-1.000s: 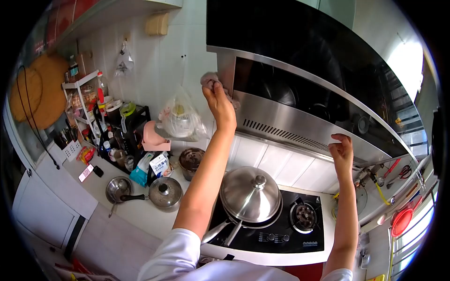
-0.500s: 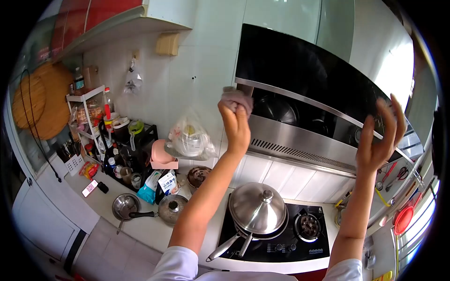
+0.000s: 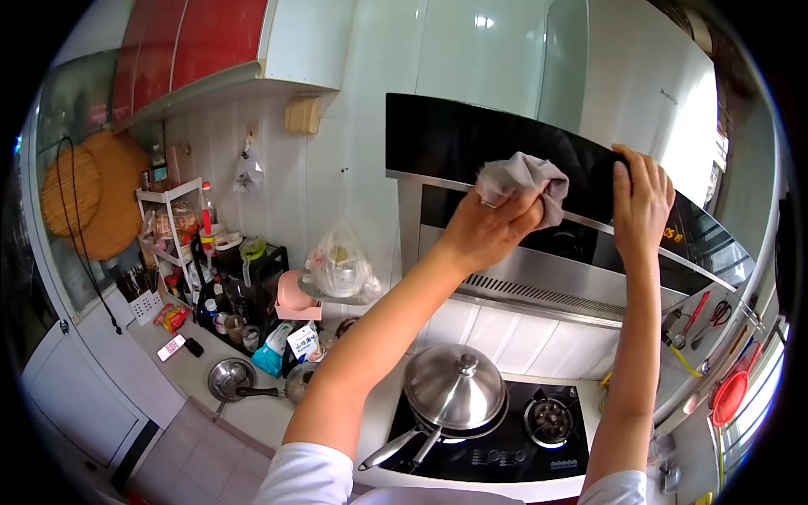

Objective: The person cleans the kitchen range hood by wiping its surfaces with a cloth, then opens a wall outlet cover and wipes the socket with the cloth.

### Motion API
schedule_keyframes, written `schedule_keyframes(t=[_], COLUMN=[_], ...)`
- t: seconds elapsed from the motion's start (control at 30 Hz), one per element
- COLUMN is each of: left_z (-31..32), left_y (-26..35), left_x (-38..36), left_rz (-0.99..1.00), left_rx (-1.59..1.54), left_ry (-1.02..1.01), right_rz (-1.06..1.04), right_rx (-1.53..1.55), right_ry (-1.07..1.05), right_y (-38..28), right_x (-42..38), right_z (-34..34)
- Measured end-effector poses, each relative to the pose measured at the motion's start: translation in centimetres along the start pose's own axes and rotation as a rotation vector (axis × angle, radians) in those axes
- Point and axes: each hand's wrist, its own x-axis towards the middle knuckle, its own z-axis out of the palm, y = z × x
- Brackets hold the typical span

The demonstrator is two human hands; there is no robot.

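Note:
A grey cloth (image 3: 526,178) is bunched in my left hand (image 3: 497,225), in front of the black glass panel (image 3: 454,135) of the range hood. Whether the cloth touches the glass is hard to tell. My right hand (image 3: 641,198) rests at the panel's right part, its fingers bent over the upper edge and the thumb on the front. Orange digits (image 3: 672,234) glow on the hood just right of that hand. Under the hood, a lidded steel pan (image 3: 454,389) stands on the left burner of the black stove (image 3: 522,454).
Left on the counter are a steel bowl (image 3: 230,379), a small lidded pot (image 3: 299,380), a blue packet (image 3: 271,349) and a rack of bottles (image 3: 172,198). A plastic bag (image 3: 341,265) hangs on the wall. Red cabinets (image 3: 202,46) jut out above. At right hangs a red strainer (image 3: 729,397).
My left hand has moved right with the cloth, across the hood's front. My right hand, earlier spread in the air, has moved left onto the panel. The view has shifted, and orange digits now show.

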Motion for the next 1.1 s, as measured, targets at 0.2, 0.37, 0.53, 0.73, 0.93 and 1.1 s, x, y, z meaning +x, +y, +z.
schedule_keyframes(t=[0.2,0.37,0.53,0.73,0.93,1.1], left_z=[-1.9,-5.4,-4.0,-5.9,-4.6,-2.6], left_y=[-4.9,-4.3,-1.7,-4.9,-5.9,0.9], left_x=[3.2,9.5,14.5,16.2,17.1,18.9], left_rz=[-0.417,-0.514,-0.438,-0.629,-0.703,-0.424], left_rx=[0.197,0.370,0.008,0.035,0.117,-0.169], left_ry=[0.364,0.140,-0.454,-0.835,-0.960,-0.919], right_rz=[-0.038,-0.006,0.028,0.034,0.050,0.037], right_rx=[0.017,0.051,0.092,0.122,0.144,0.140], right_ry=[0.035,0.066,0.074,0.123,0.143,0.117], right_y=[0.3,0.1,-0.1,-0.2,-0.1,0.0], right_x=[-0.2,-0.3,-0.3,-0.2,-0.4,-0.3], right_z=[-0.3,0.0,-0.3,-0.1,0.1,0.0])
